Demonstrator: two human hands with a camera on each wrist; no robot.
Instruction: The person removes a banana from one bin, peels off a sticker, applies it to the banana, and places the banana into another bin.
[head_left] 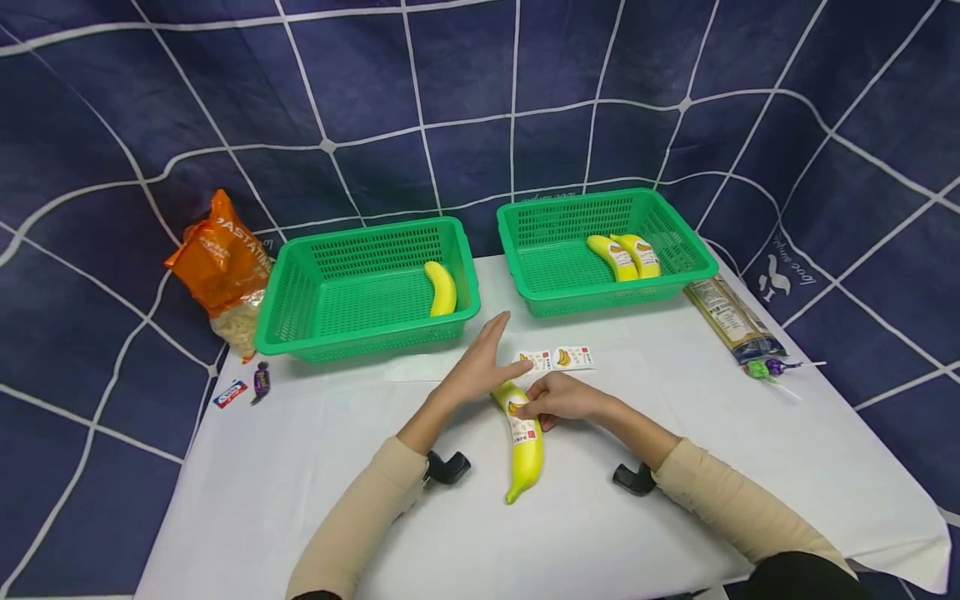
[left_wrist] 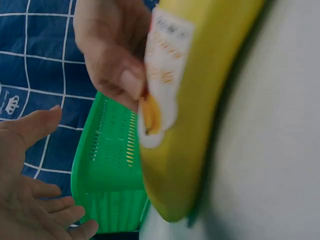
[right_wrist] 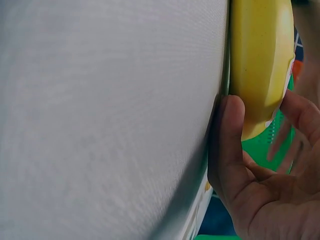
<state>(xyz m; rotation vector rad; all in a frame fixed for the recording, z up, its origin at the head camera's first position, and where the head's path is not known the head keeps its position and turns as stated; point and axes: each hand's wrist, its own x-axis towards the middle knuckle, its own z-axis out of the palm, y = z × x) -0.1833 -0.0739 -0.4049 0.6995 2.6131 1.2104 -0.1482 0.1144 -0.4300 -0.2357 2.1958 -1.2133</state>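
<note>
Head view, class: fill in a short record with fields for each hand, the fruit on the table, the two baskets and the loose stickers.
Left hand: open, fingers straight, above the table beside the banana
Right hand: grip pinching the white sticker on the yellow banana
Left green plastic basket: one banana
Right green plastic basket: two labelled bananas
Loose white stickers: on the white tablecloth

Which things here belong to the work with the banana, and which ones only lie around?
In the work:
- banana on the table, right hand pressing its label
- left hand, open beside it
- spare stickers
- two green baskets holding bananas

Lying about:
- orange pasta bag
- noodle packet
- lollipops
- wrapped candies
</note>
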